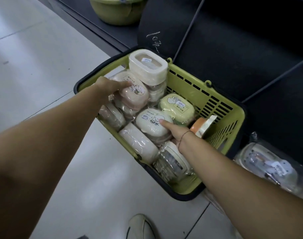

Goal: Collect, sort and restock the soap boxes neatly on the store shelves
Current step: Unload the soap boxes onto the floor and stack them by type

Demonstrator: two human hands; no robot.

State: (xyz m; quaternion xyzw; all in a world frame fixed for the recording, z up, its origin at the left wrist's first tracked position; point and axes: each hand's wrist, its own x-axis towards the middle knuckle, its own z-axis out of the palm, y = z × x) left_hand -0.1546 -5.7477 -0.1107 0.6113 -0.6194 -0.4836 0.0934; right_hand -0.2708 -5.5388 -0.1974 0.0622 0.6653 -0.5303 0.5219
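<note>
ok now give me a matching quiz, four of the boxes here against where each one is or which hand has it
Things:
1 pink soap box
2 white soap box
3 yellow soap box
4 wrapped box

Places:
a gripped by the right hand
b outside the basket
c gripped by the left hand
d in the basket, no hand on it

Pairs: 1-c, 2-a, 3-d, 4-b
</note>
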